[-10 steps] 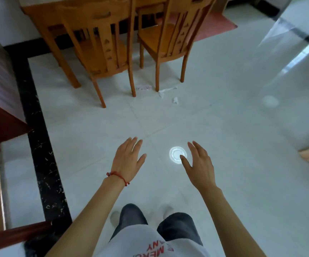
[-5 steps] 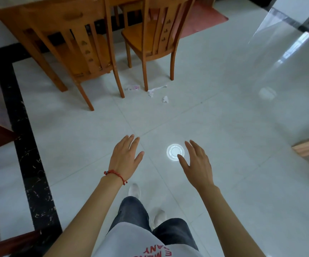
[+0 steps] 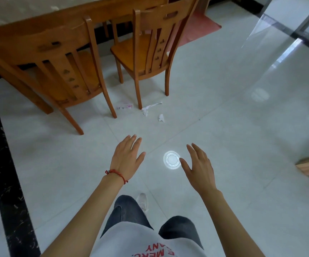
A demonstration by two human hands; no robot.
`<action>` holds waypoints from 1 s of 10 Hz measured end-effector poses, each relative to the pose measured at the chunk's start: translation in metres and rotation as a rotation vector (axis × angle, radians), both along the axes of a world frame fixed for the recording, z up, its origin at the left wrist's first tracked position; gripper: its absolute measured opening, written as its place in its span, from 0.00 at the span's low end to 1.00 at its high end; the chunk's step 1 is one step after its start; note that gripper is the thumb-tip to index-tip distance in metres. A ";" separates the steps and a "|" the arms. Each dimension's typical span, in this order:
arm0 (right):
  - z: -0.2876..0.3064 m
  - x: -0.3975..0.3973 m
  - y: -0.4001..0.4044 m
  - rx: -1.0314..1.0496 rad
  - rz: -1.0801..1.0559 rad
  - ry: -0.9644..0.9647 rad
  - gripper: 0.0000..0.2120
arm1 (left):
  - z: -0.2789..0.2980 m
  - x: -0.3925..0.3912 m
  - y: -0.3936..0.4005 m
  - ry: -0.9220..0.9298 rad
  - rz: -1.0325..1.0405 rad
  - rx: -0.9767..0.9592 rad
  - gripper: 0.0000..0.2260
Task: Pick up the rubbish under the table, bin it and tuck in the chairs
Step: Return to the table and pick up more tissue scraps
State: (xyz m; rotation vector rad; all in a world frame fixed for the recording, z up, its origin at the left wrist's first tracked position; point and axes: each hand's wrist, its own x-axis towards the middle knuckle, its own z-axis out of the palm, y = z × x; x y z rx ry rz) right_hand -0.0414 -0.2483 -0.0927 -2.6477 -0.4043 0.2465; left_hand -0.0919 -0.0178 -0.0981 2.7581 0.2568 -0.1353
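Three bits of rubbish lie on the white floor by the chair legs. A small wrapper with pink print (image 3: 125, 106) sits between the two chairs. A long twisted piece of white paper (image 3: 150, 108) touches the front leg of the right chair (image 3: 150, 51). A small crumpled scrap (image 3: 161, 117) lies just beside it, nearer the person.

The left hand (image 3: 126, 158) and the right hand (image 3: 200, 166) are both held out in front, fingers spread, holding nothing. I think the job is only starting. A good way would be to bend low and take the nearest scrap first, then the twisted paper, pinching each with the fingertips.

The leg of the right chair could get in the way of the wrapper. The left chair (image 3: 61, 69) stands close too. Both chairs are pulled out from the table (image 3: 87, 13). A bright round spot of light (image 3: 171, 160) shines on the floor. I see no bin.
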 end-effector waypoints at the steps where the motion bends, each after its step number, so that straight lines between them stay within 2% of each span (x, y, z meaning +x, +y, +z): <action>1: 0.000 0.035 0.012 0.003 -0.020 -0.001 0.25 | 0.002 0.043 0.014 0.004 -0.021 0.020 0.25; 4: -0.010 0.168 0.029 0.002 -0.005 0.031 0.25 | -0.010 0.166 0.029 0.030 0.004 0.028 0.24; 7: -0.012 0.338 0.039 -0.005 0.130 0.042 0.25 | -0.019 0.306 0.021 0.068 0.106 0.022 0.24; 10: -0.045 0.435 0.051 -0.030 0.152 0.139 0.25 | -0.044 0.394 0.032 0.098 0.187 -0.042 0.25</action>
